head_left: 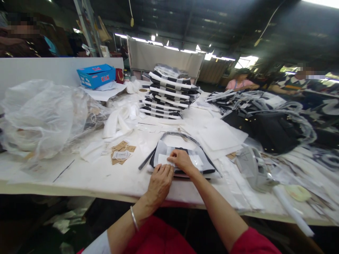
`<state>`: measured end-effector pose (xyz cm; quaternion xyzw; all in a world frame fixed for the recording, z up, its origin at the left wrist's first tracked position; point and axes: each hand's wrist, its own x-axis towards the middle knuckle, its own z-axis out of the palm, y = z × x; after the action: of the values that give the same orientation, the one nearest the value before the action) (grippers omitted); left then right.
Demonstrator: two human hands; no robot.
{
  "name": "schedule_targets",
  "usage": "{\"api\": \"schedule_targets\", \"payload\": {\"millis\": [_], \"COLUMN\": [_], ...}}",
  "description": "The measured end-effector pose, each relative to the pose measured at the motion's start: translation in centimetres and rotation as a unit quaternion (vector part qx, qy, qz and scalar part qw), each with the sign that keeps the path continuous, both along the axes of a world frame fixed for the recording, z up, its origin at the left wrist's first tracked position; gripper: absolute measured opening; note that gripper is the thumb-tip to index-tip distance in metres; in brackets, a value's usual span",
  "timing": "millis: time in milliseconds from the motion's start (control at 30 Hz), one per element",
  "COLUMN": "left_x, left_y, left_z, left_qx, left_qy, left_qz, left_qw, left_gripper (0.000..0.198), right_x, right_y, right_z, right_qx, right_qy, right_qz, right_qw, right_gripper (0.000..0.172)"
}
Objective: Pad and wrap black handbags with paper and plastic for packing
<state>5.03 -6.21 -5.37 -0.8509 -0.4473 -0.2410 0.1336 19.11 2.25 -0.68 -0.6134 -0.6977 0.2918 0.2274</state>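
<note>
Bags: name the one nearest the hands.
The flat bag under the left hand and right hand, its handle arched away from the person; the black bags lie farther off, right.

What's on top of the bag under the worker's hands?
White sheet material lies on the bag; the right hand is over its middle, the left hand at its front edge. What they cover can't be seen.

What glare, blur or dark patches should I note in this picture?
Head view: the window and strip lights blow out to white beneath a dark ceiling; head view: the black bag at right looks soft; head view: the left hand and right hand are clearer, but the white tag's print is unreadable.
</note>
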Motion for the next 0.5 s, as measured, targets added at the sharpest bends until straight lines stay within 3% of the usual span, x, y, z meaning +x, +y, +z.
{"api": "schedule_targets", "payload": {"millis": [100, 200, 300, 400, 467, 500], "left_x": [-0.2, -0.2, -0.3, -0.5, -0.7, -0.8], "left_y": [0.1, 0.2, 0.2, 0.3, 0.6, 0.8], "left_z": [0.0, -0.1, -0.2, -0.3, -0.4, -0.4], "left_qx": [0.001, -0.002, 0.012, 0.037, 0.052, 0.060], "left_qy": [-0.003, -0.004, -0.007, -0.006, -0.006, -0.007], "left_qz": [-0.003, -0.006, -0.011, -0.020, -0.027, -0.033], "left_qw": [1.000, 1.000, 1.000, 0.999, 0.998, 0.998], "left_gripper": [0.034, 0.036, 0.036, 0.037, 0.037, 0.037], "right_x": [2.3, 8.4, 18.0, 27.4, 32.0, 33.6], "right_y": [-0.7, -2.6, -5.5, -9.2, -11.6, -12.5], "right_z": [1.3, 2.7, 3.4, 3.6, 3.7, 3.6], "right_qx": [-0.006, 0.072, 0.178, 0.260, 0.260, 0.240], "right_qy": [0.190, 0.284, 0.246, 0.137, 0.029, -0.018], "right_qz": [-0.057, -0.160, -0.308, -0.467, -0.545, -0.560], "right_qw": [0.980, 0.943, 0.902, 0.834, 0.797, 0.793], "right_gripper": [0.023, 0.033, 0.039, 0.042, 0.039, 0.036]}}
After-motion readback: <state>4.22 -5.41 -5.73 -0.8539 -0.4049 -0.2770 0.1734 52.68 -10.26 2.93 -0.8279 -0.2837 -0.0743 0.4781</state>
